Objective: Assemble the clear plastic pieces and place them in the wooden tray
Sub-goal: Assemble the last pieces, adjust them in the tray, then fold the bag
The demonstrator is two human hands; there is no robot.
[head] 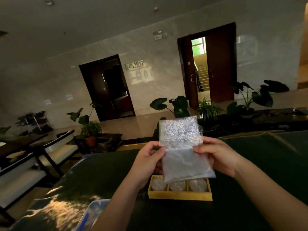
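Clear plastic bag point(183, 150): held upright in the air above the wooden tray, long axis running top to bottom, upper end tilted slightly away toward the room; upper half crammed with small glinting clear plastic pieces point(179, 130), lower half flat and greyish; its bottom edge overlaps the far rim of the tray in view.

Left hand point(148, 161): fingers curled, thumb and forefinger pinching the bag's left edge at mid-height.

Right hand point(216, 155): fingers curled, thumb pressed over the bag's right edge at about the same height; loose film bunches just above it.

Wooden tray point(180, 195): light wood, three compartments in a row, long axis left to right, resting on the dark green table point(250, 189); each compartment holds one rounded clear assembled piece point(198, 185), the far parts hidden behind the bag.

Blue-rimmed container point(95, 212): near the table's lower left edge, contents unclear.

Background: chairs, potted plants, two dark doorways.
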